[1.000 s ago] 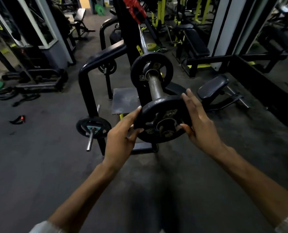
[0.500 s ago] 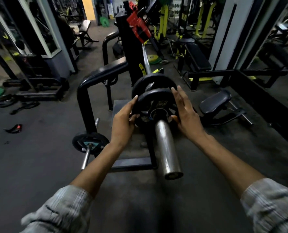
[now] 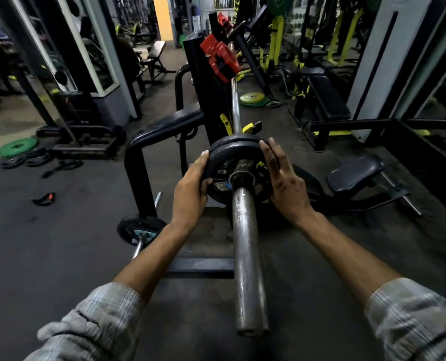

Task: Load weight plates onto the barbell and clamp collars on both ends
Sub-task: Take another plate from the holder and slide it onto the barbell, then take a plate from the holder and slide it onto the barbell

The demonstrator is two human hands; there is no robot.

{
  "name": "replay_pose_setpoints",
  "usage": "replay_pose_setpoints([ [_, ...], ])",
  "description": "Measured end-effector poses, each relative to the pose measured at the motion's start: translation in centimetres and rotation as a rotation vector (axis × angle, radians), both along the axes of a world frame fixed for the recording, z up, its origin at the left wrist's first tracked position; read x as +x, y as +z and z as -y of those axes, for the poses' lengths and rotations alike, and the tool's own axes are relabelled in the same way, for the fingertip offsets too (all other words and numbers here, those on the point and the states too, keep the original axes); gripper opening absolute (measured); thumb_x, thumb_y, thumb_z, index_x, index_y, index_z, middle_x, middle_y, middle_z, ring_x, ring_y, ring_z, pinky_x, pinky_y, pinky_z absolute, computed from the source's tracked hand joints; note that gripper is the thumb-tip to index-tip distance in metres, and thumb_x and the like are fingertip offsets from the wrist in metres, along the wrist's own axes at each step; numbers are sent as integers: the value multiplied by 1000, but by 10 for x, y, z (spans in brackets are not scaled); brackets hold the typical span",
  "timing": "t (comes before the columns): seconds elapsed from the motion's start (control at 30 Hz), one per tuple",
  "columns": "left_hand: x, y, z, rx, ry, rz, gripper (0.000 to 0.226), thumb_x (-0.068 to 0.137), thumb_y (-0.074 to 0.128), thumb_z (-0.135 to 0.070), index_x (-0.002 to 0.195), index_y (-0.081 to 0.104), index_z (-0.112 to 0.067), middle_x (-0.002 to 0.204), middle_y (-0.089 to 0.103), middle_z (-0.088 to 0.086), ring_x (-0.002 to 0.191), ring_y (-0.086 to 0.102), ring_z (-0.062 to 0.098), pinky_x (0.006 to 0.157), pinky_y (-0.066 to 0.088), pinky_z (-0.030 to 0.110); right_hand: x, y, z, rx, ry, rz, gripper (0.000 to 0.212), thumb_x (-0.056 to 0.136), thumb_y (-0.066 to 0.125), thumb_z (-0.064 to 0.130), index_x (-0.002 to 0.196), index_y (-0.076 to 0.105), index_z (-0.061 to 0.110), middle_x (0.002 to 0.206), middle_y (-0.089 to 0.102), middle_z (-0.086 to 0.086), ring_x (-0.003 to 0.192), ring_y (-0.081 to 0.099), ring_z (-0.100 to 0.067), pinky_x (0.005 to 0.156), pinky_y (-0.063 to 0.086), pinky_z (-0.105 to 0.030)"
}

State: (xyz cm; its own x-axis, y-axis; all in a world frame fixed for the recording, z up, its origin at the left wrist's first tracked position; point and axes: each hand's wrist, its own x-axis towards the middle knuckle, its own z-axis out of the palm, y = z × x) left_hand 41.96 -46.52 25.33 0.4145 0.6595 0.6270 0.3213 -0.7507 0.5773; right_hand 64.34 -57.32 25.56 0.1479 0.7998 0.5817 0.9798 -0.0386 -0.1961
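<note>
On the barbell sleeve (image 3: pixel 245 246), a second plate (image 3: pixel 232 157) is gripped by both hands (image 3: pixel 190 191) (image 3: pixel 287 183); no collar is seen clamped yet.

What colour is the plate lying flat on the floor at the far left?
The floor plate is green, seen in the head view, beside smaller black plates.

Grey striped shirt sleeves (image 3: pixel 99 316) pushed up, forearms and hands bare.
</note>
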Motion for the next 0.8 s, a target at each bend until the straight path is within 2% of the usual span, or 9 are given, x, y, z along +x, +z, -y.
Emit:
replay_pose_setpoints([
  [0.07, 0, 0, 1, -5, 5, -10, 68, 92, 61, 7, 154, 42, -11, 155, 51, 5, 143, 48, 17, 116, 43, 37, 1, -1, 1, 2, 22, -20, 109, 80, 59, -17, 167, 9, 26, 175, 9, -1, 156, 32, -31, 65, 60, -31],
  [0.23, 0, 12, 2, -43, 33, -74, 73, 89, 64, 9, 154, 43, -14, 153, 53, 5, 141, 50, 19, 114, 45, 38, -3, 8, 3, -27, 10, -38, 101, 85, 62, -4, 167, 11, 27, 174, 13, -2, 155, 32, -33, 77, 63, -45],
  [0.3, -13, 24, 8, -37, 36, -154, 73, 89, 68, 2, 154, 43, -18, 155, 51, 2, 142, 49, 18, 115, 44, 39, -13, 26, 15, -59, 12, -25, 97, 83, 63, 6, 166, 15, 25, 171, 24, -7, 151, 37, -37, 90, 60, -53],
  [0.37, -21, 30, 3, 11, 29, -271, 70, 93, 71, -16, 156, 40, -24, 159, 44, -2, 145, 44, 17, 117, 42, 36, -10, 39, 19, -105, -25, 18, 97, 80, 66, 11, 165, 19, 24, 166, 34, -11, 150, 39, -38, 106, 50, -58],
  [0.43, -44, 43, 1, 75, 61, -351, 70, 96, 69, -30, 157, 37, -26, 162, 40, -3, 147, 40, 17, 113, 40, 34, -17, 61, 22, -112, -8, 57, 96, 80, 71, 18, 164, 23, 21, 163, 39, -13, 149, 40, -37, 112, 44, -57],
  [0.5, -72, 62, -6, 151, 93, -385, 72, 96, 69, -36, 158, 36, -23, 163, 38, 1, 148, 39, 20, 116, 39, 36, -35, 92, 15, -98, 40, 82, 92, 84, 73, 31, 162, 26, 18, 162, 41, -13, 148, 42, -34, 114, 44, -54],
  [0.63, -141, 93, -20, 262, 149, -480, 78, 93, 68, -46, 158, 36, -16, 163, 37, 10, 149, 36, 28, 121, 35, 45, -95, 129, -18, -194, 164, 119, 91, 89, 66, 56, 163, 28, 20, 166, 36, -13, 151, 38, -32, 118, 39, -52],
  [0.7, -183, 99, -27, 293, 188, -541, 82, 92, 58, -58, 158, 34, -17, 164, 36, 10, 151, 33, 29, 121, 34, 50, -133, 135, -37, -268, 231, 175, 92, 90, 59, 65, 164, 26, 20, 170, 30, -11, 153, 35, -31, 120, 36, -53],
  [0.8, -253, 98, -33, 290, 240, -617, 86, 91, 45, -68, 160, 31, -18, 165, 33, 9, 153, 30, 29, 123, 30, 50, -194, 136, -65, -368, 302, 251, 91, 95, 54, 67, 165, 21, 21, 173, 19, -7, 157, 26, -28, 124, 26, -49],
])
